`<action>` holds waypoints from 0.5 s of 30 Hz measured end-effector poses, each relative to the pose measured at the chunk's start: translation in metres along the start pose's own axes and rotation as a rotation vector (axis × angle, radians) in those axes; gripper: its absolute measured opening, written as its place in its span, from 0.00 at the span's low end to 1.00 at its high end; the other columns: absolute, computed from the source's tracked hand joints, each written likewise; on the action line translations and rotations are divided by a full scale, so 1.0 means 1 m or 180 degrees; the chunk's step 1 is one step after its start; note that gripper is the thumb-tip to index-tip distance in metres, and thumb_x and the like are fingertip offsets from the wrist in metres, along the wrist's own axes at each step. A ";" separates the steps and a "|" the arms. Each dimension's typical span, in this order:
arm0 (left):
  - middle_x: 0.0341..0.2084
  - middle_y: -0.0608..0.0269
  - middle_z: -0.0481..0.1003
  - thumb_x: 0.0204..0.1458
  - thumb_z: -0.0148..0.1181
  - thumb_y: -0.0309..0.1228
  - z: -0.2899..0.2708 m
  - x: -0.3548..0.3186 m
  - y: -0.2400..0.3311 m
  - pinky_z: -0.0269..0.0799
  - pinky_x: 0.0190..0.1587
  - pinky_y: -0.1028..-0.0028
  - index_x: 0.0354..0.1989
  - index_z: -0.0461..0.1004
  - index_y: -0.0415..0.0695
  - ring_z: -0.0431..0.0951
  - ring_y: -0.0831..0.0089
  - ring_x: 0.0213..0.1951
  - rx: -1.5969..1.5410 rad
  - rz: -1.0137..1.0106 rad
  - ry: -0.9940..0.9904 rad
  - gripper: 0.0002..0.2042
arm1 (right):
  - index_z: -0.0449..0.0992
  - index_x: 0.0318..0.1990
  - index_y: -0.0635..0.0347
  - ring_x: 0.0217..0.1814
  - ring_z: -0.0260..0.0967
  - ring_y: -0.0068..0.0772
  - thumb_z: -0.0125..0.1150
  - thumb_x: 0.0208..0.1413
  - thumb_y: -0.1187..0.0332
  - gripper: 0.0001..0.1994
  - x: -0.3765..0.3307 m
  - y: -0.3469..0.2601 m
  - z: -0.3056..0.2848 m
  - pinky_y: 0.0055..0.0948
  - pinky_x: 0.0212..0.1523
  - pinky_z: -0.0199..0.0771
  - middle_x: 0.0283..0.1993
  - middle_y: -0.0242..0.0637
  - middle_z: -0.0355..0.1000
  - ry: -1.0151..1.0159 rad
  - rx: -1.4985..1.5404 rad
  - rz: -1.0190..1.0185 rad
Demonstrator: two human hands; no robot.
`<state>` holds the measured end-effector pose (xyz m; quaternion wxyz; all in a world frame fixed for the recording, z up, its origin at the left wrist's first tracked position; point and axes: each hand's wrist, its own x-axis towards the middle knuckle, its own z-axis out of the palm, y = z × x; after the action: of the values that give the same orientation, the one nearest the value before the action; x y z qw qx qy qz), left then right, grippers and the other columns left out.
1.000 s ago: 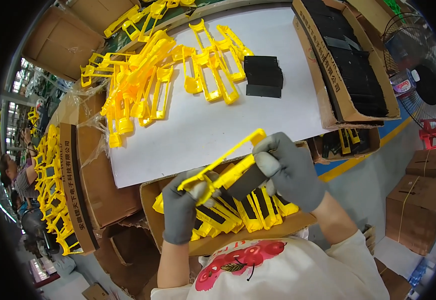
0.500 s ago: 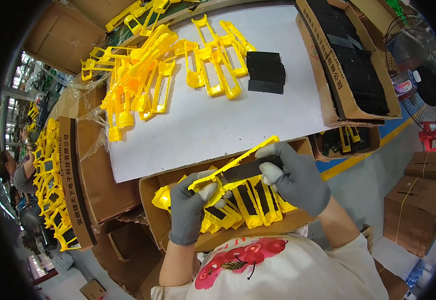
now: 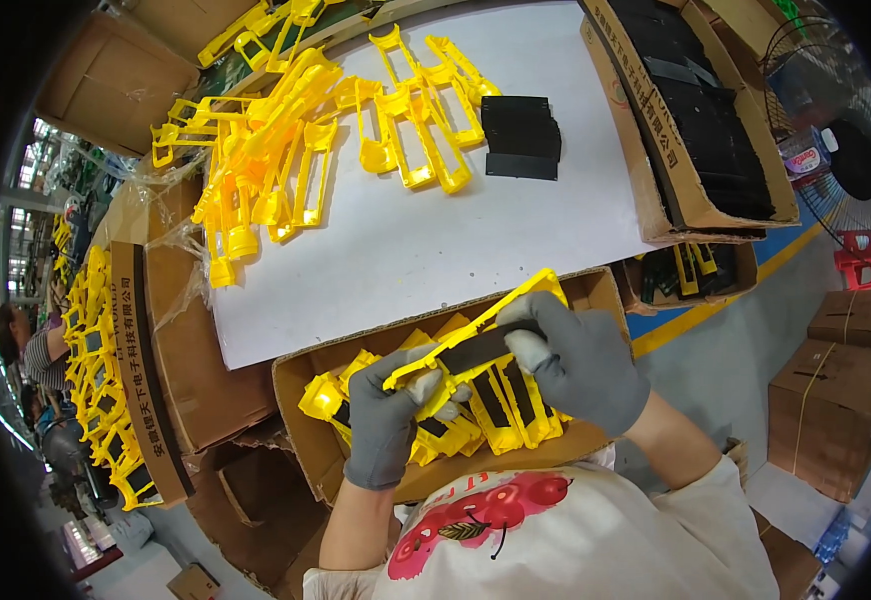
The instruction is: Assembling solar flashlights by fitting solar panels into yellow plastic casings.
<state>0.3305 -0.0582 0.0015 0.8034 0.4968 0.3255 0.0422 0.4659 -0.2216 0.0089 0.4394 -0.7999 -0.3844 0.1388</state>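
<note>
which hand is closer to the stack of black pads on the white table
Right. The right hand sits almost straight below the black pads, over the box of yellow parts. The left hand is lower and further left, gripping the yellow part both hands hold.

- The long yellow plastic frame (image 3: 476, 335) is tilted, its far end pointing up and to the right, held over the open cardboard box.
- A flat black strip (image 3: 476, 350) lies along its middle, between the two gloved hands.
</note>
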 end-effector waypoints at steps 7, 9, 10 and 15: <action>0.31 0.55 0.77 0.52 0.56 0.20 0.011 -0.003 -0.002 0.75 0.28 0.78 0.48 0.73 0.32 0.80 0.69 0.28 0.0392 0.0147 0.0138 0.14 | 0.68 0.42 0.53 0.28 0.75 0.43 0.59 0.57 0.60 0.11 -0.003 0.017 0.010 0.36 0.25 0.72 0.28 0.39 0.75 -0.0174 0.0065 0.0156; 0.29 0.57 0.76 0.50 0.56 0.19 0.018 -0.004 0.008 0.75 0.27 0.79 0.44 0.74 0.30 0.78 0.72 0.25 0.0305 -0.0030 0.0209 0.12 | 0.69 0.44 0.53 0.27 0.75 0.41 0.60 0.55 0.56 0.15 -0.003 0.006 0.000 0.35 0.25 0.72 0.28 0.38 0.75 -0.0197 -0.0357 0.0326; 0.29 0.56 0.76 0.50 0.56 0.19 0.015 -0.004 0.008 0.75 0.26 0.79 0.44 0.74 0.29 0.78 0.71 0.24 0.0390 -0.0015 0.0212 0.12 | 0.70 0.45 0.52 0.27 0.74 0.40 0.62 0.53 0.51 0.19 -0.002 0.000 -0.006 0.34 0.25 0.71 0.28 0.37 0.75 -0.0225 -0.0781 0.0488; 0.27 0.51 0.77 0.49 0.57 0.17 -0.009 -0.011 -0.001 0.74 0.20 0.80 0.42 0.75 0.28 0.80 0.68 0.24 0.0737 -0.0109 -0.0425 0.12 | 0.74 0.49 0.57 0.29 0.72 0.35 0.72 0.43 0.57 0.26 -0.018 0.014 -0.019 0.30 0.34 0.72 0.30 0.38 0.74 -0.0193 -0.0521 0.0076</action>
<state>0.3161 -0.0562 0.0033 0.7612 0.5823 0.2825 -0.0426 0.4711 -0.2510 0.0066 0.3590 -0.8331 -0.3980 0.1364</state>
